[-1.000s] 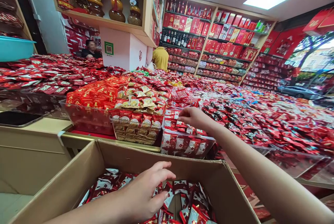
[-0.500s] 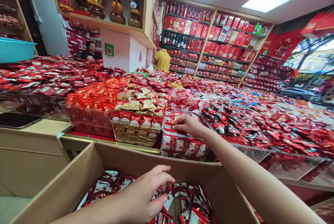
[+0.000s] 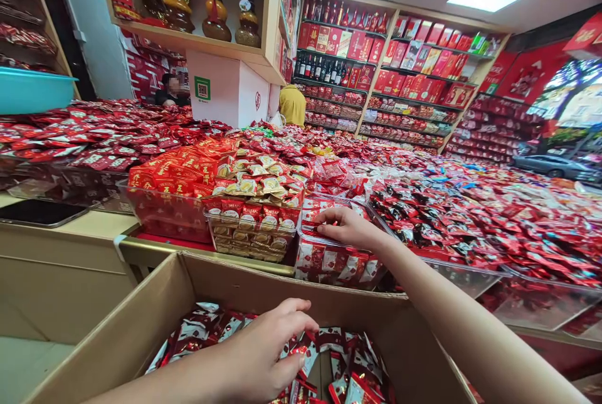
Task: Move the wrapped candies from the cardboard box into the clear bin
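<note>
My left hand (image 3: 275,344) hovers inside the cardboard box (image 3: 221,275), palm down with thumb and fingers apart, holding nothing. Below it, red-and-white wrapped packets (image 3: 192,332) lie loosely in the box. My right hand (image 3: 348,227) reaches over the far box wall into a clear plastic bin (image 3: 341,244). Its fingertips are pinched on a small red-and-white packet (image 3: 313,219) near the bin's front rim; the fingers partly cover it. More such packets (image 3: 329,265) show through the bin's front wall.
A bin of durian packets (image 3: 251,228) and one of bright red packets (image 3: 174,203) stand to the left. Heaps of wrapped sweets (image 3: 470,222) spread right. A dark tablet-like device (image 3: 42,211) lies on the left counter. A person in yellow (image 3: 292,105) is farther back.
The view has shifted slightly, so the shelves and bins appear a little farther right. Both hands keep nearly the same places and poses.
</note>
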The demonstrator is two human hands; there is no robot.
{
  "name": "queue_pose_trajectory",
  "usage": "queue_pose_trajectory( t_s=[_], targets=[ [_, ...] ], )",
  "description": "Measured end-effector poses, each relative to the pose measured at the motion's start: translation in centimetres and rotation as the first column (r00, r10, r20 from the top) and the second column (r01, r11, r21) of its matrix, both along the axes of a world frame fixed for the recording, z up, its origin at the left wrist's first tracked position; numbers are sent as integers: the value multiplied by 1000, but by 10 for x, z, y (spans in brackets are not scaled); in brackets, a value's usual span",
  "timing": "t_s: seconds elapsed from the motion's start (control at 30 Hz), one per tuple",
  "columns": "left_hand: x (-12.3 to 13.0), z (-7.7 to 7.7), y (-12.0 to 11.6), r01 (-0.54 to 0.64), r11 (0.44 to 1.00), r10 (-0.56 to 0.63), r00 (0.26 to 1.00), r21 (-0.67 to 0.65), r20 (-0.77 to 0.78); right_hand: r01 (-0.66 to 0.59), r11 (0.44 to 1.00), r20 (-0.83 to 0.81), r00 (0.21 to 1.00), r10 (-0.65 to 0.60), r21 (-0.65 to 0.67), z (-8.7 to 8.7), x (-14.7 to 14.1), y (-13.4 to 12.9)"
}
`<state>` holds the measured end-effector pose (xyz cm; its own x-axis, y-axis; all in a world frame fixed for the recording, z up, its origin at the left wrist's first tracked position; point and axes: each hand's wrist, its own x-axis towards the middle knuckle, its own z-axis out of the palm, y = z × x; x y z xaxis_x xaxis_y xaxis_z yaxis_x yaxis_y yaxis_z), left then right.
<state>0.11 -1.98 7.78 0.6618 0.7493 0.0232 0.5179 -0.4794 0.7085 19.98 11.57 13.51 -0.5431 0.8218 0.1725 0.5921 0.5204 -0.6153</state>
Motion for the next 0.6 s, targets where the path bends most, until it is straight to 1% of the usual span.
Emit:
queue_pose_trajectory(
  t_s=[0.07,0.13,0.4,0.47,0.53,0.6],
  targets=[
    [0,0,0,4,1000,-4,1000,-6,-16,-4,999,28,1000,3,45,1,-1,-1],
    [-1,0,-1,2,1000,-2,1000,-10,-29,-26,998,45,999,24,61,1,-2,-2],
    [-3,-2,-3,4,999,-5,999,-35,-33,-52,997,68,997,48,55,3,-6,-1],
    [-2,-1,-4,6,999,-8,999,-35,-38,-33,997,65,997,28,70,2,-4,-1],
    [-2,0,-4,8,999,-10,999,-35,-49,18,996,49,999,-22,87,1,-2,0],
    [-2,0,-4,12,999,-14,998,-35,-63,48,996,29,998,-50,72,-2,0,2]
  ],
)
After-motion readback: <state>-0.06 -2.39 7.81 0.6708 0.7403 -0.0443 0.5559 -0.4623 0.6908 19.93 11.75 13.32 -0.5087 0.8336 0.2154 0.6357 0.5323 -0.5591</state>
